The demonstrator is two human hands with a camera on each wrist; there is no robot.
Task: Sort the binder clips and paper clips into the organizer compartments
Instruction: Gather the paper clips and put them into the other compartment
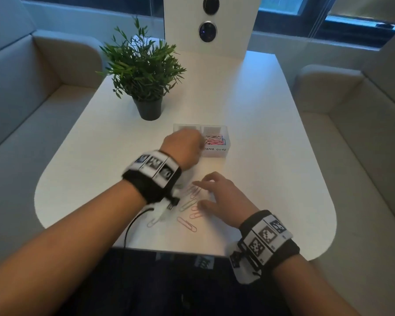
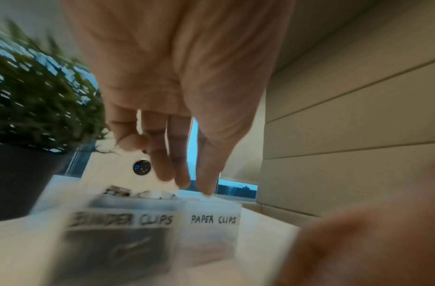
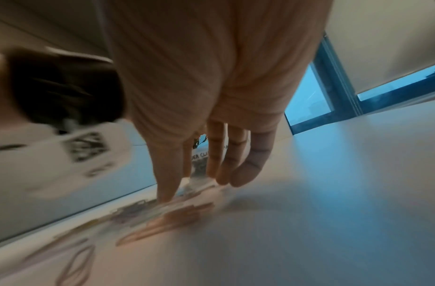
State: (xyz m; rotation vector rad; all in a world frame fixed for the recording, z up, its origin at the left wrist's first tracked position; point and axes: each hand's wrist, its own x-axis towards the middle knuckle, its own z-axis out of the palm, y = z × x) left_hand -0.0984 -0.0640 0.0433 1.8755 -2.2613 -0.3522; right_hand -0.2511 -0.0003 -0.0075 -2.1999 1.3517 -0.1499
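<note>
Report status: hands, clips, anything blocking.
Left hand open over organizer, holding nothing visible. Right hand open, fingertips at loose paper clips on table. Potted plant behind organizer, not blocking.

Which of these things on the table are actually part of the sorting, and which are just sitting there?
Part of the job: organizer, loose paper clips, left hand, right hand.
Just there: plant, table, sofas.

Organizer [image 1: 224,131] mid-table [image 1: 260,115], potted plant [image 1: 144,71] behind-left, loose paper clips [image 1: 187,221] before it
</note>
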